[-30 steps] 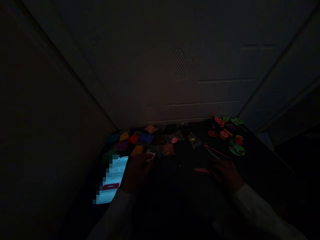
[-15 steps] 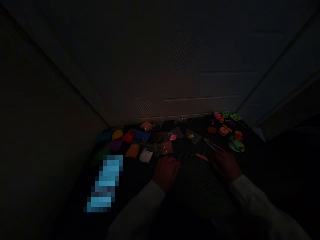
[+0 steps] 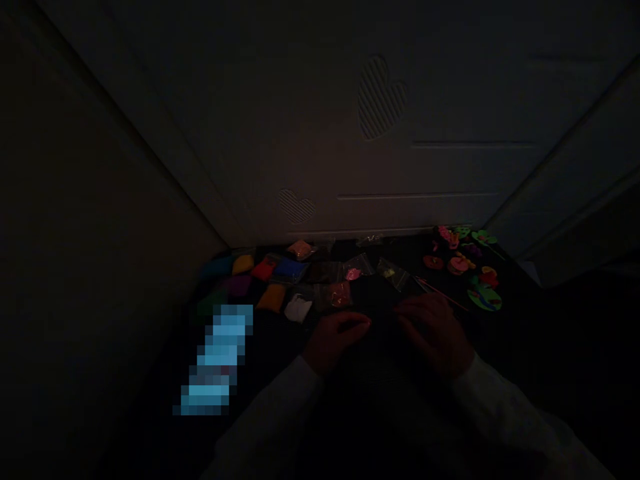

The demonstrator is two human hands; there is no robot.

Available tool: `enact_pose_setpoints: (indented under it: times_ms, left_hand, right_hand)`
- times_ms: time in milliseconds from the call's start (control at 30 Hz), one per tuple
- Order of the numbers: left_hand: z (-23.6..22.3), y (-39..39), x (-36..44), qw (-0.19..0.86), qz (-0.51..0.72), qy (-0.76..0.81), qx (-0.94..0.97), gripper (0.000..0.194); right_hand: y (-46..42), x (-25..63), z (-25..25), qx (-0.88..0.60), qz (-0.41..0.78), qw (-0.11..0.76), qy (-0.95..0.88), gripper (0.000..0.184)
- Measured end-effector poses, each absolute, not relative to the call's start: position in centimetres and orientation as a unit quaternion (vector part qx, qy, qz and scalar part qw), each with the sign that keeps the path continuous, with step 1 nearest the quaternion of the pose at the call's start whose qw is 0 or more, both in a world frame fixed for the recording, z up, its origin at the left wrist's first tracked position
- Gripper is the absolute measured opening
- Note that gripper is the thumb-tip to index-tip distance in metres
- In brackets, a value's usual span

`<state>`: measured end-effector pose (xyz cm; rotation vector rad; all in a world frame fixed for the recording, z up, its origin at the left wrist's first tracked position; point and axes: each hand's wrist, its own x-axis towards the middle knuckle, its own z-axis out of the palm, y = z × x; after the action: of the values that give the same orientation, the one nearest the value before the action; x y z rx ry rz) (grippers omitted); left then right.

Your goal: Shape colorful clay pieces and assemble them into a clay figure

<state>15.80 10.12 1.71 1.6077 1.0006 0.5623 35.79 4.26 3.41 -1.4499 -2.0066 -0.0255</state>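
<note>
In the dim head view, my left hand [image 3: 336, 340] is closed in a pinch, thumb and forefinger tips together. Whatever is between them, if anything, is too small and dark to name. Just beyond it lie a bag of white clay [image 3: 299, 307] and a clear bag with pinkish-orange contents [image 3: 341, 295]. My right hand [image 3: 434, 333] hovers low over the dark tabletop, its fingers stretched leftward and the thumb apart from them; I see nothing in it. Behind its knuckles lies a thin pink stick [image 3: 447, 297]. The flat pink tool seen earlier is out of sight.
Several colored clay packets, including a blue one [image 3: 290, 269] and an orange one [image 3: 272, 298], line the left and back. A pixelated bright screen [image 3: 217, 360] lies left. Finished clay shapes, among them a green disc [image 3: 484, 298], sit right. A pale panel [image 3: 320, 160] rises behind.
My right hand has moved left and its fingers have stretched out; the flat pink tool is no longer visible. My left hand has turned its pinch rightward. The view has shifted slightly.
</note>
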Motion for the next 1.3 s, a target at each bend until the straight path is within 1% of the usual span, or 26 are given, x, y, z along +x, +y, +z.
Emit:
enact_pose_setpoints:
  times_ms: [133, 233, 333, 400, 467, 567, 700, 833, 900, 933, 1000, 1067, 1100, 1133, 1167, 1200, 1300]
  left_hand:
    - [1.6, 10.3, 15.4, 0.570, 0.256, 0.431, 0.651, 0.031]
    - [1.5, 10.4, 15.2, 0.550, 0.273, 0.440, 0.655, 0.027]
    - [1.0, 10.4, 15.3, 0.498, 0.280, 0.448, 0.688, 0.021]
    - [0.6, 10.2, 15.5, 0.444, 0.279, 0.447, 0.724, 0.017]
    - [0.2, 10.0, 15.9, 0.387, 0.271, 0.430, 0.769, 0.014]
    - [-0.4, 9.7, 16.3, 0.320, 0.249, 0.392, 0.826, 0.018]
    - [-1.0, 9.5, 16.3, 0.264, 0.233, 0.371, 0.859, 0.022]
    - [-1.2, 9.7, 16.0, 0.237, 0.253, 0.377, 0.859, 0.030]
    - [-0.9, 10.2, 15.9, 0.258, 0.291, 0.408, 0.826, 0.035]
    - [-0.6, 10.6, 15.9, 0.288, 0.318, 0.429, 0.795, 0.038]
    - [0.4, 11.7, 16.1, 0.382, 0.383, 0.473, 0.696, 0.050]
    - [1.6, 13.0, 16.4, 0.466, 0.441, 0.473, 0.605, 0.069]
    - [2.2, 13.6, 16.5, 0.497, 0.461, 0.460, 0.573, 0.072]
    - [2.7, 14.1, 16.7, 0.544, 0.453, 0.439, 0.554, 0.065]
    - [3.1, 14.4, 16.8, 0.582, 0.426, 0.431, 0.543, 0.055]
    - [3.4, 14.7, 16.9, 0.605, 0.394, 0.429, 0.543, 0.047]
    - [3.5, 14.8, 16.8, 0.609, 0.373, 0.445, 0.541, 0.037]
  right_hand:
    - [6.5, 33.3, 3.5, -0.513, 0.017, 0.376, -0.772, 0.017]
    - [7.2, 33.2, 2.5, -0.526, 0.030, 0.404, -0.748, 0.015]
    - [8.2, 33.9, 1.8, -0.581, 0.046, 0.377, -0.720, 0.017]
    - [9.7, 34.4, 1.5, -0.627, 0.046, 0.343, -0.698, 0.022]
    - [11.8, 34.4, 1.1, -0.659, 0.029, 0.333, -0.674, 0.028]
    - [14.9, 33.8, 0.4, -0.689, 0.009, 0.323, -0.648, 0.033]
    - [16.9, 32.9, -0.4, -0.702, 0.016, 0.332, -0.630, 0.034]
    - [16.9, 33.2, -0.1, -0.694, 0.061, 0.370, -0.614, 0.026]
    - [16.5, 33.7, 0.5, -0.678, 0.103, 0.397, -0.610, 0.022]
    - [16.1, 33.9, 0.9, -0.669, 0.127, 0.411, -0.606, 0.022]
    - [15.3, 34.0, 1.6, -0.651, 0.175, 0.442, -0.592, 0.023]
    - [14.5, 33.8, 2.3, -0.633, 0.215, 0.472, -0.574, 0.025]
    - [14.1, 33.6, 2.6, -0.624, 0.233, 0.486, -0.566, 0.025]
    - [13.7, 33.3, 2.8, -0.616, 0.247, 0.498, -0.558, 0.026]
    - [13.4, 33.1, 2.9, -0.609, 0.260, 0.509, -0.550, 0.027]
    - [13.1, 32.9, 3.0, -0.603, 0.270, 0.517, -0.544, 0.027]
    - [12.6, 32.6, 2.9, -0.594, 0.289, 0.527, -0.535, 0.023]
